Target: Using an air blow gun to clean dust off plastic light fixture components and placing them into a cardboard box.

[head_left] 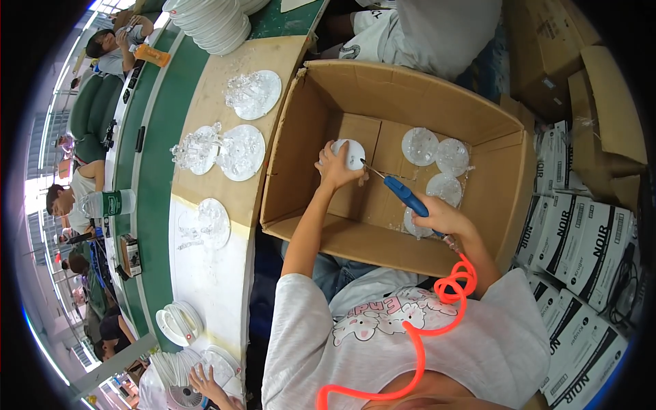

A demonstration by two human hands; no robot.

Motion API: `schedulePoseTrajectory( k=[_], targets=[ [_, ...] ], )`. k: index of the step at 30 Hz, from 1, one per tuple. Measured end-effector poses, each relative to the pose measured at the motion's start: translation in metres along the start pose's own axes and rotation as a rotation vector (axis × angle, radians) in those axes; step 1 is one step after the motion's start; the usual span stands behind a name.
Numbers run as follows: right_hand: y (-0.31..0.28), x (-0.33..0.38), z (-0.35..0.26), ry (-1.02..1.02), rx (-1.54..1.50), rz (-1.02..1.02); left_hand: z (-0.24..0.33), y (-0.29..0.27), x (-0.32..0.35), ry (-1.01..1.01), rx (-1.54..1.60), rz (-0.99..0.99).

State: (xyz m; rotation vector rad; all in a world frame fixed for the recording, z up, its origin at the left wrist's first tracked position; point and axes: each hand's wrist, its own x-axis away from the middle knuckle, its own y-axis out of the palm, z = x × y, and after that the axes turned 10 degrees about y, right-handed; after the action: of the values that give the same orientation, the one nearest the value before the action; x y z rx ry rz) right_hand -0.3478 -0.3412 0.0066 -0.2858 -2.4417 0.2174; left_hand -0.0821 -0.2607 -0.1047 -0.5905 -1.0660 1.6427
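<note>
Inside the open cardboard box (383,85), my left hand (334,169) grips a round white disc (352,154) by its edge. My right hand (443,216) is wrapped round a blue air blow gun (404,195). Its thin nozzle points at the disc, with the tip at or very near its edge. A coiled orange-red hose (456,279) runs from the gun's end across my shirt. Several similar discs with a clear, glassy look, one of them a frosted disc (419,146), lie on the right side of the box floor; my right hand partly covers the nearest.
Left of the box, a worktable (205,266) bears several discs (240,152) with clear plastic bits. White round parts (212,27) are stacked at its far end. Printed cartons (574,239) stand at right. Another person's hand (207,384) is at lower left; someone sits beyond the box.
</note>
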Motion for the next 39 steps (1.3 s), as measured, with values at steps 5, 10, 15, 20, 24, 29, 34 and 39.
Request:
schedulePoseTrajectory(
  k=[5,10,15,20,24,29,34,39],
  targets=[
    [0.008,0.0,-0.014,-0.018,-0.017,-0.05,-0.028,0.006,-0.012,-0.157,0.59,0.242],
    [0.009,0.0,-0.002,-0.057,-0.01,-0.035,-0.009,0.004,-0.028,-0.328,1.966,0.055],
    [0.003,0.01,-0.02,-0.025,-0.013,-0.101,-0.031,0.006,-0.011,-0.29,2.168,0.168],
    [0.004,0.006,-0.011,-0.033,-0.009,-0.083,-0.051,0.014,0.013,-0.393,2.147,0.175],
    [0.011,0.0,-0.016,-0.089,-0.022,-0.105,-0.058,0.019,0.018,-0.411,2.191,0.231],
    [0.005,-0.005,0.003,-0.017,-0.047,-0.083,-0.028,0.012,0.004,-0.44,2.191,0.206],
    [0.012,-0.006,-0.003,-0.088,-0.046,-0.137,-0.035,0.011,0.009,-0.32,2.249,0.05],
    [0.013,-0.004,-0.004,-0.089,0.064,-0.126,-0.027,0.007,0.006,-0.274,2.225,0.064]
  ],
)
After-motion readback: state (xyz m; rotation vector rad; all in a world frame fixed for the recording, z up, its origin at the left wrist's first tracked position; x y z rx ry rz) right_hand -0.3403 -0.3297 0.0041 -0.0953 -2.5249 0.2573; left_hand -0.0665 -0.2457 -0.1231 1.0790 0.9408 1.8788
